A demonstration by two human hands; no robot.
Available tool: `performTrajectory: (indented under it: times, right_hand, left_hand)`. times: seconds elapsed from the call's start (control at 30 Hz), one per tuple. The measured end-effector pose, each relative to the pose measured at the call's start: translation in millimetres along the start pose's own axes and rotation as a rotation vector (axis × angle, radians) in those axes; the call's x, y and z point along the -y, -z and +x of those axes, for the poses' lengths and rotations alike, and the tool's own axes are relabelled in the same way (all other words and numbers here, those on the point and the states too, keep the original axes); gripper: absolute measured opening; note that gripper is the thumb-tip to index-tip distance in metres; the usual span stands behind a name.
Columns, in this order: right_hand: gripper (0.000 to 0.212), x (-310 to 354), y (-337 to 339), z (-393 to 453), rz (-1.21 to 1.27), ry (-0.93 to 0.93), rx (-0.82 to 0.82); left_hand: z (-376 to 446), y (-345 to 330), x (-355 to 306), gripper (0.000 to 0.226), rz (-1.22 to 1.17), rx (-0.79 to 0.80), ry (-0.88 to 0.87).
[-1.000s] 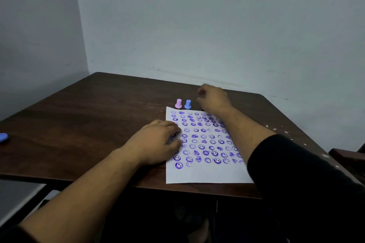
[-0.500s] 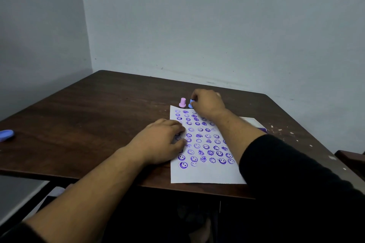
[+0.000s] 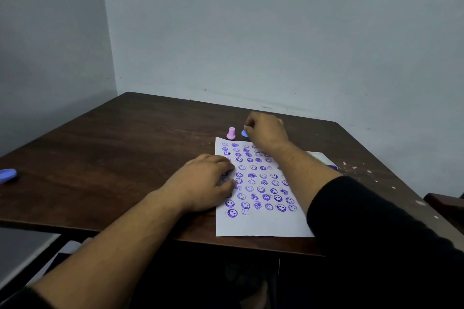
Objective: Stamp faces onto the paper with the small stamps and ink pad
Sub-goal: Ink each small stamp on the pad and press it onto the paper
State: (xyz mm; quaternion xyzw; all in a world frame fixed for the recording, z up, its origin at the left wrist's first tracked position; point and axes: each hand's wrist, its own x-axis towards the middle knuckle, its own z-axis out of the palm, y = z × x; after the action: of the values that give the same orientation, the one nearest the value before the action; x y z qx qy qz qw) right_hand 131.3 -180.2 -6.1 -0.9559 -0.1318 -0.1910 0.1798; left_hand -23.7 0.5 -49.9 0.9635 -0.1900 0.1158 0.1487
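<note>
A white paper covered with several purple stamped faces lies on the dark wooden table. Just beyond its far edge stand a pink stamp and a blue stamp. My right hand is closed with its fingertips pinching the blue stamp, which is tilted and mostly hidden. My left hand rests flat on the paper's left edge, fingers loosely curled, holding nothing. A white item with a purple edge, possibly the ink pad, peeks out behind my right forearm.
A blue oval object lies at the table's far left edge. White specks are scattered on the table's right side. Walls close in behind and to the left. A dark chair part shows at the right.
My right hand moved left from beside the stamps onto the blue stamp and closed its fingers on it. My left hand stayed on the paper.
</note>
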Motion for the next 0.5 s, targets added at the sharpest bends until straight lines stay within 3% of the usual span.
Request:
performTrajectory:
  times: [0.3,0.5]
  right_hand:
    - [0.011,-23.6,55.3,-27.8,0.315,-0.052,-0.063]
    - [0.007,-57.2,92.1,-78.5,0.29,-0.106,-0.222]
  left_hand:
    - [-1.3,1.4,1.8,0.054,-0.002,0.009,-0.001]
    - [-0.8,0.9,4.5,0.058,-0.017,0.018,0.009]
